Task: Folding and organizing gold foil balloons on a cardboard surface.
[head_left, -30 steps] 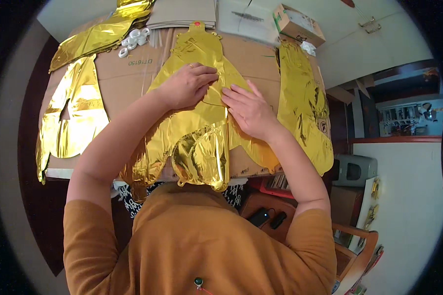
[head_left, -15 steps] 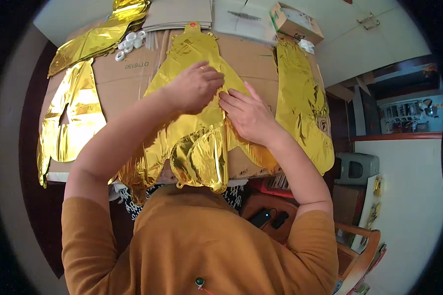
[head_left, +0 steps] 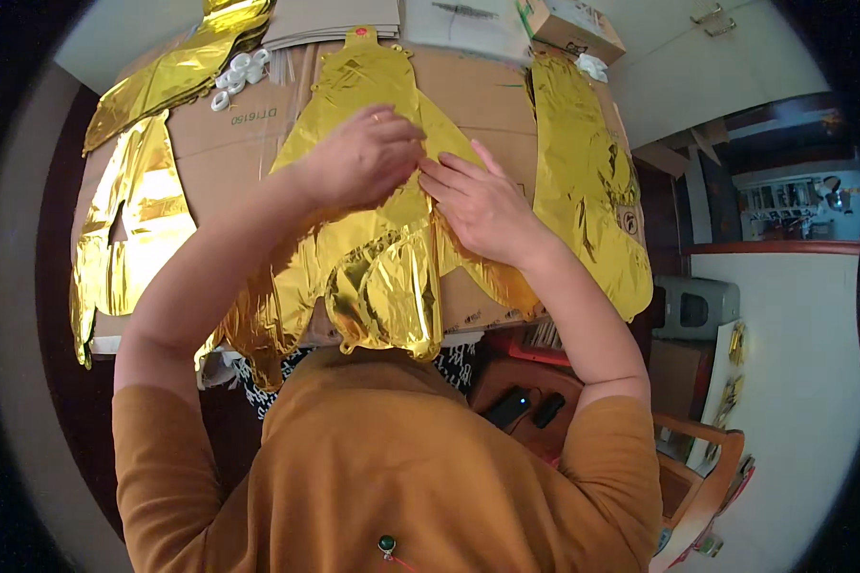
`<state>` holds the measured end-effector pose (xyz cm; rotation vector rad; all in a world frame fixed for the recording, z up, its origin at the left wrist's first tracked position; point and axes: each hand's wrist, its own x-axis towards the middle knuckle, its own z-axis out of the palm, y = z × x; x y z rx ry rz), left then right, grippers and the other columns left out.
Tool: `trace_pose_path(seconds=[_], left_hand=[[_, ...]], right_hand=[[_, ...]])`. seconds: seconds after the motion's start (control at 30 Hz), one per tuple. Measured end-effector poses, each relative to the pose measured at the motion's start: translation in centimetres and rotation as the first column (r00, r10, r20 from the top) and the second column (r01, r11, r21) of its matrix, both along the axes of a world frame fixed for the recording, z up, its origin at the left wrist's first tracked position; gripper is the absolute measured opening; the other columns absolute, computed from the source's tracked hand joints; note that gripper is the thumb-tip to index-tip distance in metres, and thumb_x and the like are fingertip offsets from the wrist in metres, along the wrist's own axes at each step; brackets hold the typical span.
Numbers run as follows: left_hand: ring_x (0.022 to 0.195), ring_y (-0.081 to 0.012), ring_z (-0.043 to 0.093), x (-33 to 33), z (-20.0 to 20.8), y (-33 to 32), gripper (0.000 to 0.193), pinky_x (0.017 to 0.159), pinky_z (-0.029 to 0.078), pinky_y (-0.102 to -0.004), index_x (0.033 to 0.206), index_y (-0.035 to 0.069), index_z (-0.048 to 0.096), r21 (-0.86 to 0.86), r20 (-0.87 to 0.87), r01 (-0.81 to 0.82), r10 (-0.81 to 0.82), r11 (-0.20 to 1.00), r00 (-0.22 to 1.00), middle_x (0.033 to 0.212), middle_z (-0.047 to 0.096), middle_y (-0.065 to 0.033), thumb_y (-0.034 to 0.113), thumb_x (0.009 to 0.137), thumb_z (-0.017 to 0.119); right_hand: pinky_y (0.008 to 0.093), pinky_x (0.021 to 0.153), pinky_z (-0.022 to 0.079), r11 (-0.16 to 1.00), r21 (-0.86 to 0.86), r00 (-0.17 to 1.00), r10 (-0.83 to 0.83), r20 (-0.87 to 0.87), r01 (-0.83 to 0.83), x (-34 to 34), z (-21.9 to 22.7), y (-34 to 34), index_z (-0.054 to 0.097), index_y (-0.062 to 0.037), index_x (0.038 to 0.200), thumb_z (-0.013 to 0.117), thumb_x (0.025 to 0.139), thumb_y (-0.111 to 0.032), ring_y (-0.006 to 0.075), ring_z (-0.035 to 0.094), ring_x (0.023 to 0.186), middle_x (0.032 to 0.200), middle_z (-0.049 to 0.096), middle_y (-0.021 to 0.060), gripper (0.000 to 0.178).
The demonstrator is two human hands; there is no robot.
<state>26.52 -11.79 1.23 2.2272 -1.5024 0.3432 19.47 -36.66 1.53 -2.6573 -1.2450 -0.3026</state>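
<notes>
A flat, uninflated gold foil balloon [head_left: 368,86] lies spread in front of me, its narrow top end marked by a red dot and its lower parts reaching the near table edge. Above its middle, my left hand [head_left: 365,158] is closed with curled fingers; whatever they pinch, if anything, is hidden. My right hand [head_left: 482,205] rests on the foil, fingers stretched out and lying flat, their tips close to the left hand's fingers. Crinkled, shiny folds [head_left: 392,286] show below both hands.
More gold foil balloons lie at the left [head_left: 148,220] and right [head_left: 583,181], and a gold foil stack [head_left: 163,86] at the far left. White rings [head_left: 244,69], grey boards [head_left: 330,24] and a carton [head_left: 573,29] stand behind. Brown cardboard [head_left: 225,153] covers the table.
The whole view has shifted slightly, so the table sits a little higher in the picture. Both hands keep nearly the same place and pose over the balloon.
</notes>
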Motion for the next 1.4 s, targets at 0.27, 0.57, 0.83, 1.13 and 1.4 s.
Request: trace_pose_path(seconds=[0.27,0.57,0.83,1.13,1.4], left_hand=[[0.112,-0.0346,0.062,-0.7,-1.6,0.7,0.029,0.098,0.048,-0.0450,0.116,0.002,0.069,-0.135,-0.164,-0.047,0.024,0.990,0.986,0.122,0.066,-0.0141,0.012,0.088,0.071],[0.112,-0.0339,0.062,-0.7,-2.0,0.7,0.028,0.098,0.048,-0.0441,0.116,0.003,0.070,-0.144,-0.174,-0.059,0.033,0.988,0.984,0.122,0.067,-0.0128,0.014,0.089,0.070],[0.111,-0.0348,0.062,-0.4,-1.9,0.7,0.030,0.097,0.048,-0.0445,0.116,0.002,0.069,-0.144,-0.140,-0.029,0.008,0.989,0.990,0.121,0.067,-0.0133,0.017,0.090,0.070],[0.122,-0.0324,0.060,-4.2,2.9,-2.0,0.070,0.121,0.027,-0.0563,0.118,0.001,0.066,0.339,-0.105,-0.265,0.317,0.903,0.943,0.120,0.066,-0.0147,0.062,0.083,0.069],[0.125,-0.0332,0.058,-5.0,-1.1,-1.8,0.087,0.119,0.028,-0.0582,0.130,0.001,0.058,0.068,0.039,-0.352,0.350,0.934,0.936,0.129,0.061,-0.0154,0.069,0.077,0.072]], right_hand=[[0.0566,0.119,0.030,0.976,0.159,0.988,-0.139,-0.065,0.148,-3.3,0.3,-0.7,0.062,-0.0072,0.134,0.061,0.094,-0.017,0.0283,0.056,0.130,0.144,0.059,0.0092,0.041],[0.0613,0.116,0.029,0.983,0.079,0.985,-0.166,-0.037,0.168,-9.2,-0.5,0.7,0.063,-0.0028,0.129,0.067,0.091,-0.022,0.0330,0.055,0.129,0.143,0.057,0.0125,0.042],[0.0625,0.116,0.029,0.988,0.015,0.988,-0.153,0.015,0.153,-9.3,-0.1,1.0,0.064,-0.0020,0.127,0.068,0.090,-0.026,0.0338,0.053,0.130,0.143,0.056,0.0127,0.044],[0.0620,0.115,0.028,0.979,-0.045,0.978,-0.203,-0.051,0.201,-9.3,1.1,1.4,0.064,-0.0044,0.129,0.069,0.089,-0.030,0.0354,0.047,0.134,0.136,0.056,0.0156,0.048],[0.0627,0.117,0.024,0.958,0.048,0.952,-0.275,-0.135,0.284,-10.8,0.0,1.3,0.060,-0.0074,0.136,0.069,0.089,-0.031,0.0406,0.040,0.138,0.145,0.049,0.0195,0.053]])
